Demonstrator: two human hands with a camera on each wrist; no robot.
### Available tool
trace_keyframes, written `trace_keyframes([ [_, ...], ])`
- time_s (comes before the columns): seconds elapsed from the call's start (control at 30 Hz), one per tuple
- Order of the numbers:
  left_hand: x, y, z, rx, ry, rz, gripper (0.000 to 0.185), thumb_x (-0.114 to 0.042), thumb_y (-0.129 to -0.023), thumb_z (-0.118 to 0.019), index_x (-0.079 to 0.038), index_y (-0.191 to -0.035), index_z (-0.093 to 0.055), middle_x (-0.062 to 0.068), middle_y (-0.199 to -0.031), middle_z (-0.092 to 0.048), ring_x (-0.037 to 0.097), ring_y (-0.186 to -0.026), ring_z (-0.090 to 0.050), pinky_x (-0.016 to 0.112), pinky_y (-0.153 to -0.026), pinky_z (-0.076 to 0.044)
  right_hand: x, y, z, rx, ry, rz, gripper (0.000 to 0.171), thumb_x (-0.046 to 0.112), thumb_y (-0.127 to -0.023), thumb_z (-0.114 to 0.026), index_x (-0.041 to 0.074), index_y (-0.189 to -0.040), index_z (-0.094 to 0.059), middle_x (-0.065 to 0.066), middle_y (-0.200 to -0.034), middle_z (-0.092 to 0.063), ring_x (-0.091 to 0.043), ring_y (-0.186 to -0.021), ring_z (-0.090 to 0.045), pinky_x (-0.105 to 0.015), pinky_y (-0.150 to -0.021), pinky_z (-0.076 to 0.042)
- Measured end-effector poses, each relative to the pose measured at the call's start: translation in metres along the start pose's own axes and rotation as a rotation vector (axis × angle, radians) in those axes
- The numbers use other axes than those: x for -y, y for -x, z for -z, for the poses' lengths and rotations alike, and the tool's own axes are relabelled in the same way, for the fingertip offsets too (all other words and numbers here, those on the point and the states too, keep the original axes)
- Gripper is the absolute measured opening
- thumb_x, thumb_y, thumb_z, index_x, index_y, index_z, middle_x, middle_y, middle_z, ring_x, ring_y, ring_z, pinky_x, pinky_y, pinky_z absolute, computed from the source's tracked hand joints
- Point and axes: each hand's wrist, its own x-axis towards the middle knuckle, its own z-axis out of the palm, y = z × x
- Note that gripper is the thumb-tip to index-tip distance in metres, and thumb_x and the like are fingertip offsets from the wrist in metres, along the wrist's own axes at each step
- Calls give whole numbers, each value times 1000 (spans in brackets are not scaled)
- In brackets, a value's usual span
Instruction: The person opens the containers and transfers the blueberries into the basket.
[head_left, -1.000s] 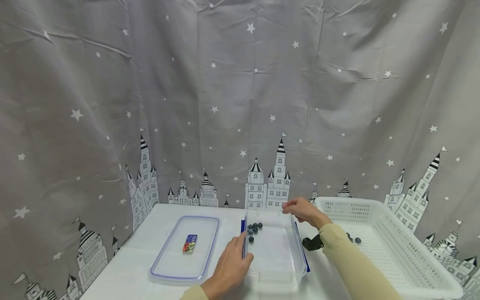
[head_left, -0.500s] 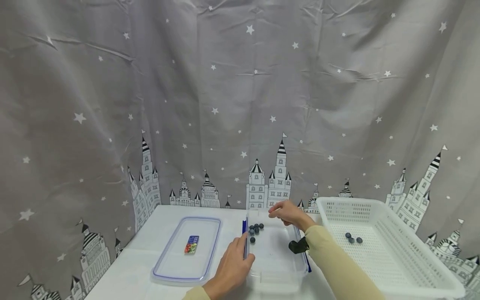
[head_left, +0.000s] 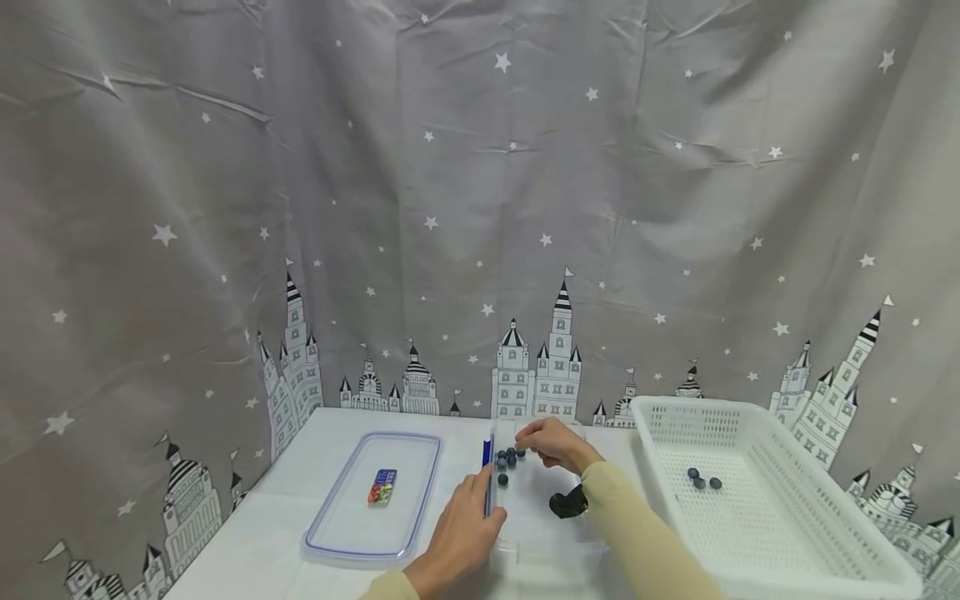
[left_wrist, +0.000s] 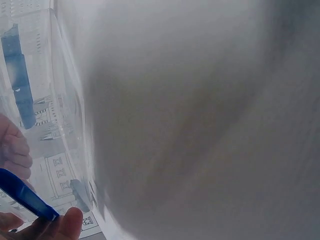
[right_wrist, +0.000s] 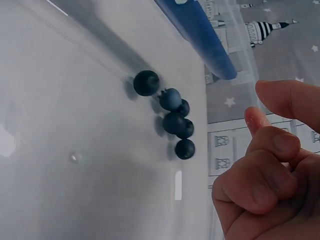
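Grey curtain [head_left: 450, 183], all stars and castles, is hung behind a white table [head_left: 255, 533], and at lower centre a clear box [head_left: 536, 525] is gripped at its left wall between the thumb and fingers of the left hand [head_left: 461, 525]. Six blueberries [right_wrist: 174, 122] are bunched inside it, at its upper left in the head view; three more berries [head_left: 699, 482] are held by the white basket [head_left: 757, 410], lower right. Just beside the bunch the right hand [head_left: 558, 442] is poised, thumb and forefinger parted, nothing held, other fingers curled. Best taken first, it seems, is the rightmost berry [head_left: 521, 453]: a light pinch across its middle is called for, since skins could be bruised and neighbours sent rolling.
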Motion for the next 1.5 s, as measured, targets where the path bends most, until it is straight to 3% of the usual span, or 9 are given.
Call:
trace_keyframes([
  [0.4, 4, -5, -2, -29, -6, -28, 69, -28, -89, -58, -2, -151, -42, 11, -127, -58, 19, -103, -54, 46, -91, -49, -14, -6, -17, -20, -94, -77, 31, 13, -90, -69, -3, -116, -71, 3, -63, -45, -10, -52, -36, -22, -50, -35],
  [0.6, 5, -1, 0, -35, -3, -29, 69, -27, -89, -60, -1, -150, -43, 11, -127, -58, 19, -103, -54, 46, -89, -49, -26, -7, -31, -80, -106, -146, 10, 13, -85, -72, 3, -86, -70, 3, -60, -44, -10, -53, -37, -21, -48, -33],
  [0.77, 6, 2, 0, -33, -13, -21, 70, -27, -86, -62, -2, -149, -45, 11, -126, -58, 21, -104, -56, 48, -90, -50, -34, -4, -44, -108, -80, -200, 18, 15, -83, -74, 11, -71, -61, 4, -58, -44, -10, -53, -42, -21, -48, -34],
  [1.0, 3, -1, 0, -35, -7, -36, 69, -28, -88, -61, -3, -150, -44, 12, -128, -58, 20, -102, -55, 46, -88, -50, -35, -3, -41, -128, -74, -212, 8, 16, -84, -74, 9, -85, -70, 4, -61, -44, -11, -55, -40, -22, -49, -32],
  [1.2, 1, -1, -2, -30, -7, -31, 69, -26, -87, -61, -2, -149, -44, 14, -130, -57, 24, -107, -56, 49, -92, -50, -35, -2, -40, -98, -59, -187, 26, 11, -83, -74, 3, -108, -76, 6, -62, -45, -9, -54, -40, -20, -50, -34],
  [1.5, 2, 0, -2, -42, 5, -23, 69, -27, -88, -61, -2, -150, -43, 15, -131, -57, 29, -114, -58, 53, -97, -48, -32, -5, -41, -84, -20, -181, 23, 9, -83, -75, 5, -106, -77, 8, -55, -41, -7, -50, -36, -19, -47, -30],
])
